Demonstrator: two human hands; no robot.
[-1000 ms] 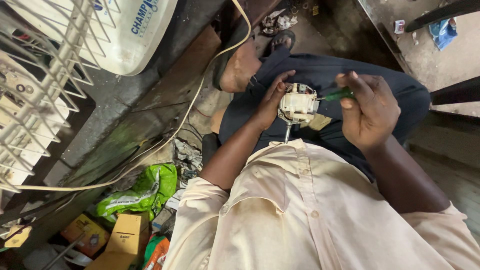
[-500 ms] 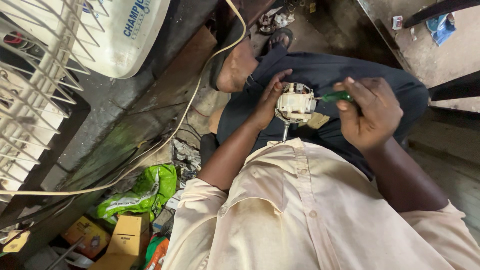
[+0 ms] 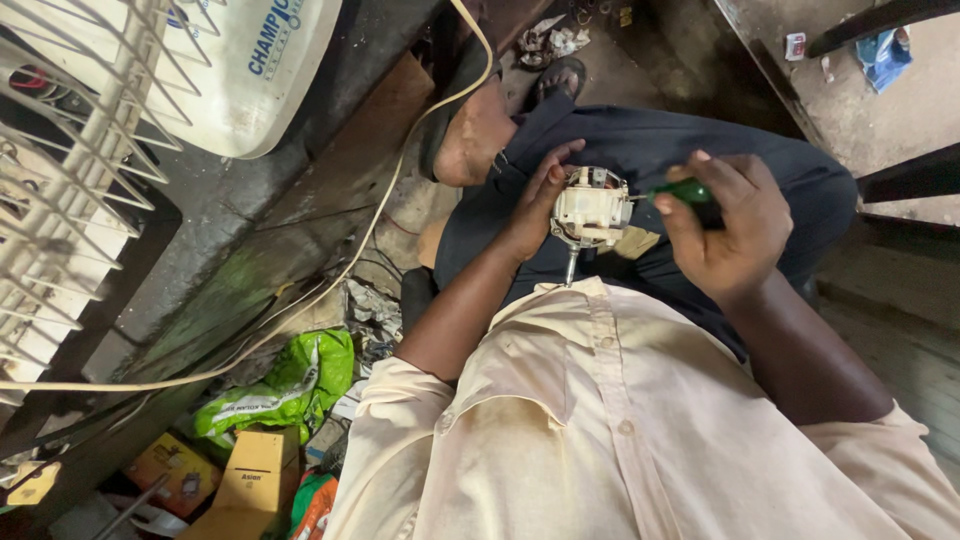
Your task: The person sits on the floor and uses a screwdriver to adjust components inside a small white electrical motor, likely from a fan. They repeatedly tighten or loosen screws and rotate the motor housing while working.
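There, over the lap, the left hand [image 3: 535,205] cupped a small white fan motor [image 3: 592,210] — shaft pointing near — while the right hand [image 3: 730,225] closed round a green-handled screwdriver [image 3: 680,192] touching its right side.

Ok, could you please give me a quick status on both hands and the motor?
Left hand cradles small white motor, shaft down. Right hand grips green-handled screwdriver, tip at motor's side. Nothing in between.
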